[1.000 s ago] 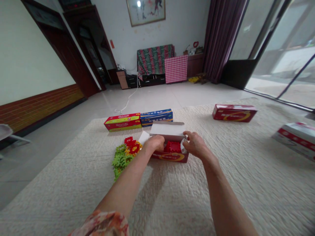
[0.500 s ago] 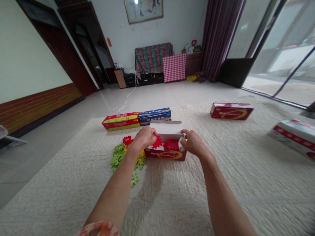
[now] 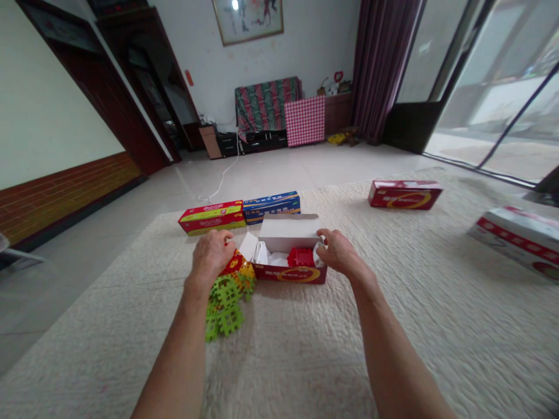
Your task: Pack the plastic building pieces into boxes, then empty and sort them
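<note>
left hand [image 3: 212,253] is palm down on the pile of plastic pieces [image 3: 227,285], which lies on the rug just left of the open red box [image 3: 290,273]. its fingers are curled over the red and yellow pieces at the top of the pile. can't tell whether it has actually pinched one or is only resting there. the green pieces spread out nearer to me, loose on the rug.

right hand [image 3: 338,253] is on the right end of the open red box, fingers bent around the end flap with the thumb on top, so it has hold of the box there.

the open red box sits flat on the cream rug [image 3: 305,349], straight ahead of the person and between the two hands. its white lid flap [image 3: 288,231] is folded up and back on the far side. inside it, red pieces [image 3: 300,256] sit toward the right and some white lining shows on the left.

just beyond the open box, a red and yellow box [image 3: 212,216] and a blue box [image 3: 271,206] lie end to end at the rug's far edge, both closed. another closed red box [image 3: 404,194] lies well apart to the right. a fourth box [image 3: 519,241] is near the right edge of view, blurred.

past the rug is pale tiled floor [image 3: 283,169] with a white cable [image 3: 220,180] running across it.
</note>
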Tool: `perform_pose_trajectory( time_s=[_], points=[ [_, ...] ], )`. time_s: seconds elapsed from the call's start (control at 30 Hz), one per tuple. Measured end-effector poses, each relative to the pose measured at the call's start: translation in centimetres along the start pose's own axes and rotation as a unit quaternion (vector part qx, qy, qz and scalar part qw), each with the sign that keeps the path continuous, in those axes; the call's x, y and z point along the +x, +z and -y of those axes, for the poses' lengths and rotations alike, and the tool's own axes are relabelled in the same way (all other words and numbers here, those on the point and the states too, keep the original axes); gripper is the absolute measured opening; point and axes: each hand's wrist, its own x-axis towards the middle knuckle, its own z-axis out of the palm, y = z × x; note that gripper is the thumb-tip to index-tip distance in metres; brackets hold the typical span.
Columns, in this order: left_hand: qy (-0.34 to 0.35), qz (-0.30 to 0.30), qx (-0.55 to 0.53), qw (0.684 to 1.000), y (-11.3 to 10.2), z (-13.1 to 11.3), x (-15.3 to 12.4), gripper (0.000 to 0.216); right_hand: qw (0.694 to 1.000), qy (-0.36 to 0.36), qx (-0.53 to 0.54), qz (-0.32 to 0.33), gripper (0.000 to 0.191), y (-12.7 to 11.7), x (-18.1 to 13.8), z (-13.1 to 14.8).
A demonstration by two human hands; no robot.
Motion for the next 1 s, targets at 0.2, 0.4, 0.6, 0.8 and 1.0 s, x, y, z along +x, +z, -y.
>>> perform_pose_trajectory(
  time_s=[0.2,0.4,0.6,0.8,1.0],
  points=[
    [0.131,0.097,-0.101,0.981,3.1,-9.0,-0.2,0.032,1.0,-0.006,-0.004,-0.004,0.047,0.1,0.1,-0.1],
    [0.162,0.17,-0.114,0.965,5.6,-11.4,0.5,0.027,1.0,-0.013,-0.009,-0.014,0.046,0.4,0.3,-0.4],
    [0.136,0.135,-0.136,0.972,4.0,-10.5,0.6,0.026,1.0,-0.009,-0.011,-0.013,0.046,0.2,0.1,-0.2],
    [0.009,-0.036,-0.143,0.989,-1.0,-3.2,-0.1,0.026,1.0,-0.002,-0.005,-0.001,0.047,-0.2,-0.1,0.1],
    [-0.086,-0.046,-0.035,0.995,-2.1,2.5,-1.0,0.032,1.0,-0.004,-0.004,-0.002,0.046,-0.1,0.0,0.0]
  ],
)
